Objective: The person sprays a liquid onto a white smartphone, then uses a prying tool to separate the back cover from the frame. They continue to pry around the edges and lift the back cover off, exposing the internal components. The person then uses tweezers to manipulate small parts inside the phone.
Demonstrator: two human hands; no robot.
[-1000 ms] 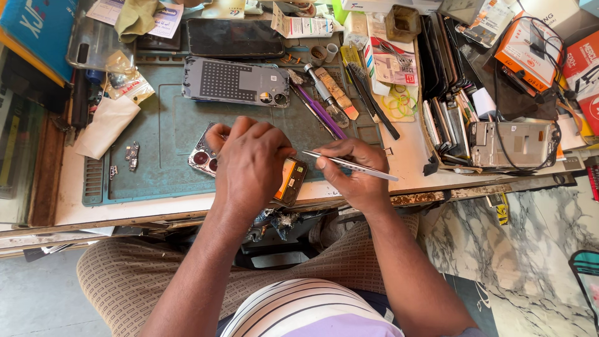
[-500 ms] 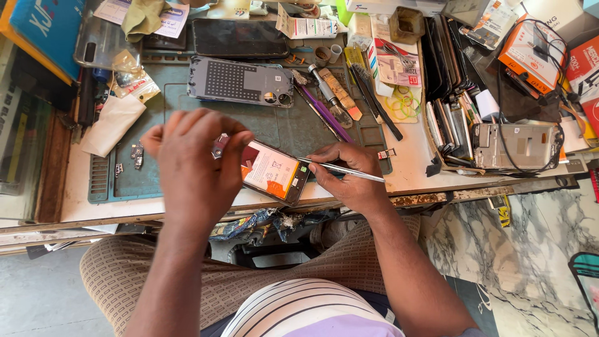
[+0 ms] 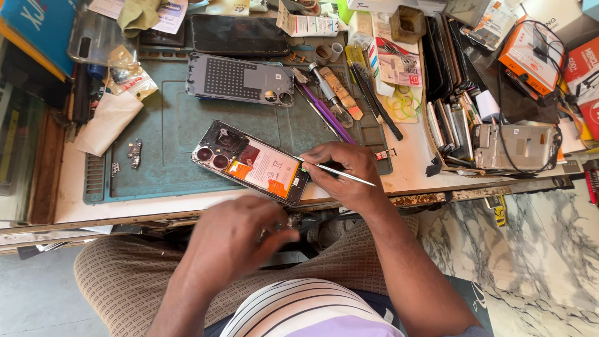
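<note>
An opened phone (image 3: 251, 163) lies on the teal work mat (image 3: 162, 131), its back off, showing camera rings, a white-and-orange battery and dark boards. My right hand (image 3: 340, 173) rests at the phone's right end and grips thin metal tweezers (image 3: 337, 171), tips toward the battery. My left hand (image 3: 234, 240) is blurred, below the bench edge over my lap, fingers curled; anything in it is hidden.
A grey perforated phone back panel (image 3: 240, 79) and a dark phone (image 3: 240, 34) lie at the mat's far side. Screwdrivers and brushes (image 3: 337, 100) lie right of them. Stacked phones, a metal frame (image 3: 515, 146) and boxes crowd the right. Small parts (image 3: 133, 151) sit left.
My left hand has let go of the phone and dropped below the bench edge. The phone now lies flat on the mat; the right hand stays at its end with the tweezers.
</note>
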